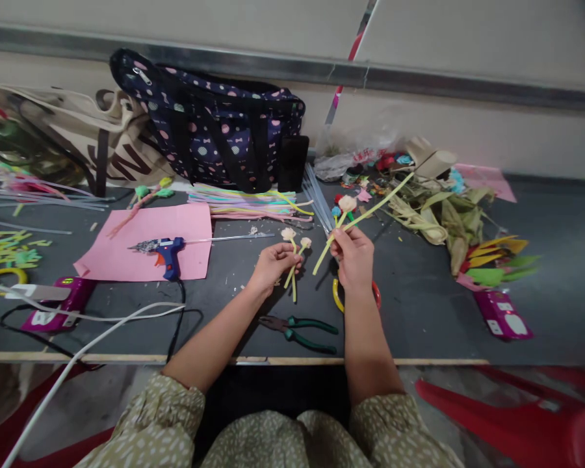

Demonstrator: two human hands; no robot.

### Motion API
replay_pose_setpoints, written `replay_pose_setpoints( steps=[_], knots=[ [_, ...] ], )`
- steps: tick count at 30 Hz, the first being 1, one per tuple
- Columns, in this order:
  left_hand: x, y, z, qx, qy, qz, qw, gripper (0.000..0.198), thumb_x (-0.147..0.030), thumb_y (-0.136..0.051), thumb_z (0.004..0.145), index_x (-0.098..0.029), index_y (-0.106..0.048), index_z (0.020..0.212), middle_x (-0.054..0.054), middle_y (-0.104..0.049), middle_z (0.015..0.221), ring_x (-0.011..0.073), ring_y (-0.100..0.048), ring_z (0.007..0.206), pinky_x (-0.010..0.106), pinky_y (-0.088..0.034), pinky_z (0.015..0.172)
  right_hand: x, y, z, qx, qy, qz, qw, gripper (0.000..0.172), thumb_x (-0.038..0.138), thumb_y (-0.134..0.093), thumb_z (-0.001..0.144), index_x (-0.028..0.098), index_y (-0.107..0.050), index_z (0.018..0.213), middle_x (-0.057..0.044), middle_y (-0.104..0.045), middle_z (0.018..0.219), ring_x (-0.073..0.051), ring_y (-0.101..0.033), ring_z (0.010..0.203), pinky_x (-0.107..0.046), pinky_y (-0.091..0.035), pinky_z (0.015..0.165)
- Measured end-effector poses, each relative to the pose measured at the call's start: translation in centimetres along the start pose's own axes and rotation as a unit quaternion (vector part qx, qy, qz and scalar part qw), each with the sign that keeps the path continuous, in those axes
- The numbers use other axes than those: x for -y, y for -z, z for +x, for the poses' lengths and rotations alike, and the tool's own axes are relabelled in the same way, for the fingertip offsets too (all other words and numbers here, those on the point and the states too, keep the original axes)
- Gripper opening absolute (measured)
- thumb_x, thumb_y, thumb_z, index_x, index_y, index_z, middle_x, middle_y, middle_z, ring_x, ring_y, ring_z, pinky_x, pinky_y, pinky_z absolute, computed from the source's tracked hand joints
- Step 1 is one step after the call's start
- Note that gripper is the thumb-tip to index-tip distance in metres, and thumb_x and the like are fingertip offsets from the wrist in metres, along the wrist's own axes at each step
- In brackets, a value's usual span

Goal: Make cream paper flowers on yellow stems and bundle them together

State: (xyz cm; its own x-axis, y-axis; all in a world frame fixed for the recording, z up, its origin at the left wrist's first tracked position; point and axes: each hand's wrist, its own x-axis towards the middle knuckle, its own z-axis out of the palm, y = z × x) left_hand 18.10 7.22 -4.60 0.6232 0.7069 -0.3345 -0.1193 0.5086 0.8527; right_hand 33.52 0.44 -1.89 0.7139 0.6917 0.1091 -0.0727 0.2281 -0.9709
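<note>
My left hand (279, 263) is closed in a pinch on small craft flowers (288, 234) with pale cream heads and short yellow-green stems. The stems stick out below its fingers. In my right hand (353, 253), closed as well, are a long yellow-green stem (387, 198) held aslant and another craft flower (347, 204) with a cream head. Blue, red and green bits show close behind this hand; whether it holds them I cannot tell. Green-handled pliers (297, 330) lie on the table below my hands. Scissors (338, 296) with yellow and red handles are partly hidden under my right forearm.
A blue glue gun (169, 255) rests on a pink sheet (121, 253) at left, its cable running to the front edge. Coloured stems (258, 203) lie before a patterned bag (224, 130). Dried husks (461, 221) and a purple box (503, 315) are at right. White cable (92, 344) crosses front left.
</note>
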Motion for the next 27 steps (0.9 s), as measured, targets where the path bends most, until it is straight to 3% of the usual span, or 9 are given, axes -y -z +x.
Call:
replay_pose_setpoints(
  steps=[3,7,11,13,16,20,27],
  knots=[
    [0.1,0.0,0.0,0.032,0.005,0.041,0.999,0.052,-0.033,-0.084,0.057,-0.012,-0.065,0.101,0.006,-0.071,0.077,0.0144,-0.066,0.066,0.024,-0.052,0.061,-0.2,0.0,-0.1,0.030,-0.006,-0.009,0.999,0.016,0.032,-0.069,0.075,0.019,-0.061,0.069,0.005,-0.051,0.057,-0.005,-0.039,0.046,-0.019,-0.031,0.042],
    [0.6,0.1,0.0,0.057,-0.009,0.163,0.985,0.043,-0.036,-0.073,0.069,-0.013,-0.067,0.106,0.008,-0.072,0.087,0.0183,-0.067,0.076,0.025,-0.052,0.058,-0.3,-0.1,-0.1,0.048,-0.009,-0.018,0.999,0.016,0.031,-0.068,0.076,0.019,-0.060,0.068,0.005,-0.051,0.058,-0.005,-0.039,0.046,-0.020,-0.030,0.043],
    [0.2,0.6,-0.3,0.058,-0.088,0.341,0.934,0.026,-0.034,-0.063,0.078,-0.018,-0.073,0.095,0.006,-0.072,0.085,0.0176,-0.065,0.076,0.025,-0.049,0.061,-0.2,-0.2,-0.2,0.058,-0.011,-0.032,0.998,0.016,0.031,-0.069,0.075,0.019,-0.059,0.069,0.006,-0.049,0.057,-0.005,-0.038,0.045,-0.021,-0.029,0.043],
    [-0.6,0.7,-0.5,0.028,-0.150,0.387,0.909,0.022,-0.033,-0.061,0.079,-0.020,-0.075,0.090,0.005,-0.072,0.088,0.0165,-0.064,0.077,0.025,-0.048,0.065,-0.1,-0.3,-0.2,0.059,-0.016,-0.043,0.997,0.016,0.032,-0.069,0.074,0.019,-0.060,0.070,0.006,-0.050,0.057,-0.005,-0.037,0.045,-0.021,-0.029,0.043],
    [-1.8,0.7,-0.8,-0.024,-0.196,0.307,0.931,0.023,-0.035,-0.062,0.078,-0.018,-0.074,0.090,0.006,-0.071,0.089,0.0157,-0.062,0.077,0.023,-0.048,0.062,-0.1,-0.5,-0.5,0.069,-0.020,-0.051,0.996,0.017,0.034,-0.069,0.074,0.019,-0.061,0.073,0.006,-0.052,0.058,-0.005,-0.039,0.046,-0.021,-0.030,0.044],
    [-2.4,0.7,-0.7,-0.052,-0.184,0.119,0.974,0.029,-0.040,-0.070,0.072,-0.017,-0.074,0.090,0.006,-0.071,0.089,0.0149,-0.061,0.075,0.022,-0.048,0.058,-0.2,-1.3,-1.3,0.126,-0.033,-0.045,0.990,0.018,0.035,-0.071,0.074,0.018,-0.064,0.074,0.006,-0.053,0.058,-0.006,-0.040,0.048,-0.020,-0.032,0.047],
    [-2.1,0.8,-0.4,-0.053,-0.148,-0.005,0.988,0.030,-0.039,-0.077,0.065,-0.016,-0.074,0.084,0.003,-0.070,0.080,0.0110,-0.058,0.066,0.022,-0.046,0.057,-0.8,-2.6,-2.6,0.224,-0.054,-0.078,0.970,0.023,0.040,-0.070,0.075,0.017,-0.066,0.077,0.004,-0.059,0.065,-0.008,-0.047,0.057,-0.021,-0.038,0.055]
  ],
)
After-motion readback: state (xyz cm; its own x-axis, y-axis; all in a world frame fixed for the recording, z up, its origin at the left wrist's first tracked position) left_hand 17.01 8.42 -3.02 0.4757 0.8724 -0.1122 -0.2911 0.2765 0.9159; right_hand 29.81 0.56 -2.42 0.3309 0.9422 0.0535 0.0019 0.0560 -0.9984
